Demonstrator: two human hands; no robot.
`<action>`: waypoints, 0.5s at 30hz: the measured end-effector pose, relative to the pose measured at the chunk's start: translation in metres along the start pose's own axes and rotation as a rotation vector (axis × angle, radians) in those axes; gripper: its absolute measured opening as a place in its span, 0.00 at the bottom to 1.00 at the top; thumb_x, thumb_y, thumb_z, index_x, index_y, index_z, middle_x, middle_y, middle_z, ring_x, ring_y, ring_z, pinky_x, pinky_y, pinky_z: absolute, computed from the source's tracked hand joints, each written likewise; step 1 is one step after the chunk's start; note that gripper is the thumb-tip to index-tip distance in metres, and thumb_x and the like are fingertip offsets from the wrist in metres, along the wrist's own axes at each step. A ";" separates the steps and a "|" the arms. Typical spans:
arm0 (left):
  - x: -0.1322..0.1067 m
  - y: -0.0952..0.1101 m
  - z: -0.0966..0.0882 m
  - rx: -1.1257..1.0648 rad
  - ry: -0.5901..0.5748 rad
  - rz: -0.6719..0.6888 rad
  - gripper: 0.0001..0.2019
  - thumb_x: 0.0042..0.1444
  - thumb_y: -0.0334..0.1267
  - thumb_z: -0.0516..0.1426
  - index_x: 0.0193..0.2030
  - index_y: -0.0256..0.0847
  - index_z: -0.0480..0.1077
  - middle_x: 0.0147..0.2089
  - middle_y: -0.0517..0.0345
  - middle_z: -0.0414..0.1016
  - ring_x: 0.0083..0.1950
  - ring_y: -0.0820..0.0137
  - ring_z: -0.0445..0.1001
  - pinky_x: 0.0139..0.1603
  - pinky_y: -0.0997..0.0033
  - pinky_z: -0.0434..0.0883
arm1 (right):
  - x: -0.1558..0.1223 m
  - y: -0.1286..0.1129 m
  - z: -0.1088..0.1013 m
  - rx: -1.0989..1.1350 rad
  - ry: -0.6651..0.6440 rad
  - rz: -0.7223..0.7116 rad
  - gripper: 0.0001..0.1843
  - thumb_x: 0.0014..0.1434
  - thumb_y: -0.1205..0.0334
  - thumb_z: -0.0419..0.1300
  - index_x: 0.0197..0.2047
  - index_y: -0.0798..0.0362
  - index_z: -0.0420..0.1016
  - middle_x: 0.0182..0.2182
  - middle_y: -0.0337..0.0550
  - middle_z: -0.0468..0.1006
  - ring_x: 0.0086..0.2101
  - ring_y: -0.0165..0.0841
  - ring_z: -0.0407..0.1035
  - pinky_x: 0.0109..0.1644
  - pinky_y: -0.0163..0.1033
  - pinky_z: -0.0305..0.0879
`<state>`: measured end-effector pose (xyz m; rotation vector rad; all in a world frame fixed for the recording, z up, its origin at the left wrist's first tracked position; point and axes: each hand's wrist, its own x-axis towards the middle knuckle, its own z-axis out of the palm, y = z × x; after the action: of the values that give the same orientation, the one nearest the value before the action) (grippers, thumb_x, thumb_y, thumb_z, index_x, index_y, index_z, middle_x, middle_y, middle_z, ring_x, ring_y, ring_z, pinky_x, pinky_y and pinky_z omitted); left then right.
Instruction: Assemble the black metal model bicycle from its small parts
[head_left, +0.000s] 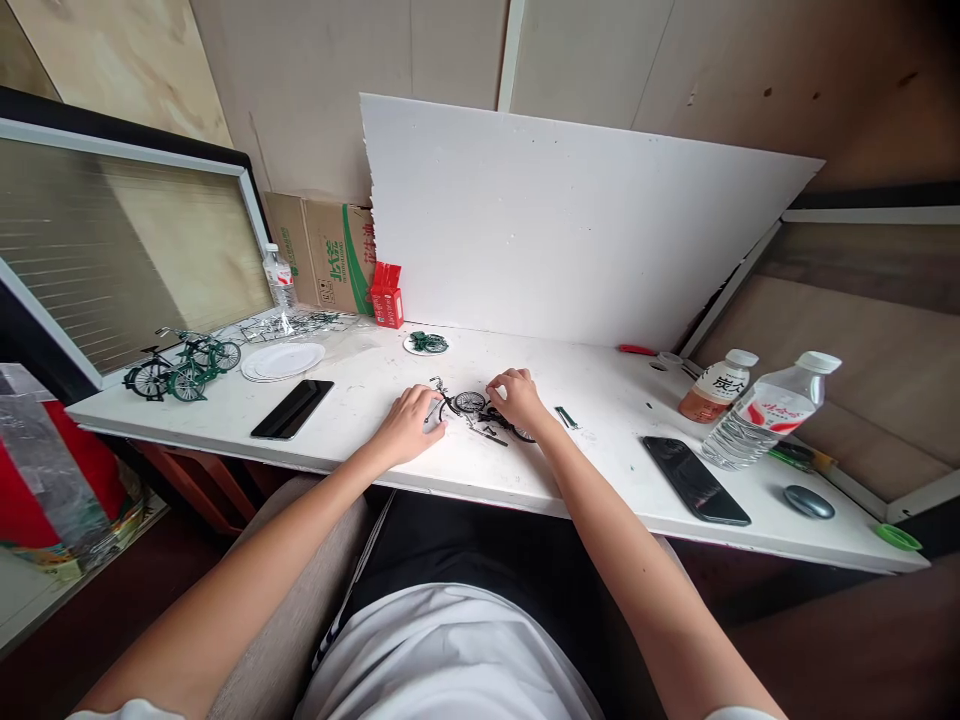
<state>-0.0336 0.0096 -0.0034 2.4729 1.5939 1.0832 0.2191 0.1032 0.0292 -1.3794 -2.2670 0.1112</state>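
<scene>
A small black model bicycle lies in pieces or partly built on the white table, between my hands. My left hand is curled round the wheel at its left end, below the handlebar, thumb and forefinger on either side. Over the right end, my right hand pinches with thumb and forefinger; what is between the tips is hidden. Another black spoked wheel shows under that wrist. Thin loose black parts lie just in front of the bicycle. Right of my right hand are small dark green strips.
Finished green and black model bicycles stand at left, near white plates and a phone. A small dish holds green parts. At right are a phone, bottles and a mouse. A white board leans behind.
</scene>
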 end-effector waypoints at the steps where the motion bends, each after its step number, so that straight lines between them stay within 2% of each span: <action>1: 0.000 0.000 0.000 0.001 0.000 -0.002 0.17 0.64 0.41 0.61 0.59 0.46 0.67 0.59 0.47 0.70 0.63 0.51 0.71 0.65 0.46 0.70 | -0.001 0.001 0.000 0.000 -0.012 0.011 0.13 0.72 0.60 0.58 0.46 0.52 0.84 0.48 0.53 0.80 0.54 0.47 0.64 0.55 0.44 0.60; 6: 0.000 0.000 0.001 0.013 0.002 0.000 0.17 0.65 0.42 0.60 0.59 0.46 0.66 0.59 0.47 0.70 0.63 0.51 0.70 0.65 0.47 0.70 | -0.003 0.002 0.003 0.014 -0.075 0.039 0.13 0.70 0.61 0.58 0.45 0.52 0.84 0.49 0.54 0.79 0.56 0.48 0.63 0.56 0.44 0.60; 15: -0.001 -0.001 0.000 0.012 0.002 0.001 0.15 0.65 0.42 0.60 0.57 0.46 0.67 0.58 0.47 0.70 0.63 0.52 0.70 0.65 0.47 0.70 | -0.003 0.000 0.002 0.017 -0.088 0.077 0.14 0.69 0.63 0.56 0.42 0.54 0.84 0.48 0.57 0.79 0.54 0.52 0.64 0.52 0.46 0.62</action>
<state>-0.0343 0.0096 -0.0043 2.4812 1.6048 1.0795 0.2190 0.1006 0.0261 -1.4800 -2.2793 0.2197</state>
